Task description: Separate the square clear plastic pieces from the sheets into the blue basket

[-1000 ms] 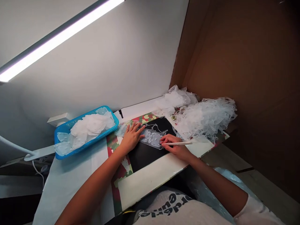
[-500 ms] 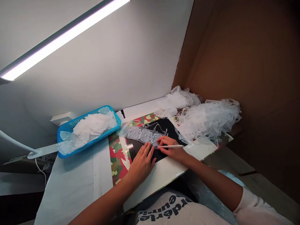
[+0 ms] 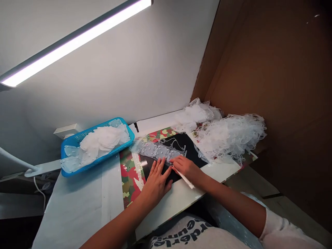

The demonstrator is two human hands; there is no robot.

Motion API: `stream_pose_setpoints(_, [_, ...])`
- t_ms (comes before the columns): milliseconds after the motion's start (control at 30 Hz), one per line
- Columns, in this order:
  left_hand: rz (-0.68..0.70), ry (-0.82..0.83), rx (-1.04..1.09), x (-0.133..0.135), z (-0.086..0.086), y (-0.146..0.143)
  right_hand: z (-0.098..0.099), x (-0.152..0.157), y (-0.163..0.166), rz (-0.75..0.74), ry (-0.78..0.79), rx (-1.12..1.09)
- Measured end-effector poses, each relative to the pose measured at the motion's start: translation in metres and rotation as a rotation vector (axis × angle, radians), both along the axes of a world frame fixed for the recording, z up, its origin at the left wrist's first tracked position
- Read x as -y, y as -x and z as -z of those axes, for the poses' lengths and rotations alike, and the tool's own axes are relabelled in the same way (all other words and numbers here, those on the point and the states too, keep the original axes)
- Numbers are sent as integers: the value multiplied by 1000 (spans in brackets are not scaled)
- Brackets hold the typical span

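A translucent moulded strip (image 3: 160, 152), made up of several joined panels with small raised spots, lies on a black sheet (image 3: 197, 155). My left hand (image 3: 158, 180) rests flat with its fingers stretched out, the tips on the strip's near edge. My right hand (image 3: 185, 167) is closed around a slim white pen-like tool (image 3: 185, 178), its fingers at the strip's near right side. The tool's back end points down towards me; its tip is hidden under the fingers. Thin clear trimmings (image 3: 178, 140) curl along the strip's far edge.
A blue basket (image 3: 97, 162) of white translucent pieces stands at the left. Tangled clear trimmings (image 3: 230, 135) are heaped at the right, with another white pile (image 3: 199, 112) behind. A cardboard wall (image 3: 272, 69) closes the right side. A lamp tube (image 3: 77, 43) hangs above.
The white tool has swung in my right hand from lying nearly level to slanting down towards me. My right hand has turned and moved slightly left; my left hand stays at the strip.
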State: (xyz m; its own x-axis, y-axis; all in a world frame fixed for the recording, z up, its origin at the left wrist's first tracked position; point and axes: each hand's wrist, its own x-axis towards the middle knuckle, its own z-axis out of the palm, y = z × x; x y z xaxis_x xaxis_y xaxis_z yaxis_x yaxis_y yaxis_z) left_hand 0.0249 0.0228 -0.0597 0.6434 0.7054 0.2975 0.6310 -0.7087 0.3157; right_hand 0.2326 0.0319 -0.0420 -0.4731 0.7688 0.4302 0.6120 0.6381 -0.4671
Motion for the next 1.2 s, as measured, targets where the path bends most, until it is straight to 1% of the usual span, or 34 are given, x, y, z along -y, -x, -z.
stream_pose_setpoints(67, [-7,9,-31,-1,0,2,0,-4,-1,3,-16,4])
stream_pose_setpoints(100, [-13,13,-44,-1,0,2,-2,-6,-6,47,0,-34])
stream_pose_setpoints(133, [-17,16,-54,-1,-1,3,-6,-10,-14,135,15,-97])
stream_pose_setpoints(167, [-19,20,-61,0,-3,4,-9,-13,-25,269,25,-176])
stream_pose_setpoints(233, [-23,38,-63,2,-8,5,-16,-19,-49,601,27,-330])
stream_pose_setpoints(267, [-27,54,-52,3,-12,5,-19,-21,-61,734,35,-386])
stream_pose_setpoints(300, [-33,78,-29,3,-17,4,-20,-23,-70,812,51,-430])
stream_pose_setpoints(333, [-42,110,11,2,-22,3,-22,-22,-75,828,82,-464])
stream_pose_setpoints(367, [-54,158,74,-2,-27,1,-23,-21,-77,794,125,-491])
stream_pose_setpoints(400, [-68,244,169,-7,-33,-3,-24,-19,-76,733,164,-518])
stream_pose_setpoints(467, [-96,470,388,-24,-45,-15,-28,-11,-63,611,203,-573])
stream_pose_setpoints(533, [-94,759,561,-46,-53,-30,-36,-2,-46,502,214,-609])
stream_pose_setpoints(600, [-43,1077,648,-66,-55,-46,-43,5,-31,346,275,-582])
stream_pose_setpoints(667, [-11,1270,700,-78,-49,-59,-47,7,-25,228,366,-562])
stream_pose_setpoints(700, [-12,1300,722,-80,-45,-64,-47,5,-26,221,399,-581])
stream_pose_setpoints(800, [-20,1193,767,-78,-30,-70,-39,-6,-37,336,461,-752])
stream_pose_setpoints(833, [-14,1160,784,-75,-27,-70,-35,-10,-41,351,508,-798])
stream_pose_setpoints(933, [14,1072,816,-68,-21,-68,-27,-19,-49,278,690,-844])
stream_pose_setpoints(967, [20,1049,818,-67,-21,-68,-25,-21,-49,251,726,-839])
stream_pose_setpoints(1033, [26,1012,815,-66,-22,-67,-24,-24,-48,223,742,-806])
stream_pose_setpoints(1200, [17,961,807,-66,-22,-68,-22,-33,-45,236,684,-669])
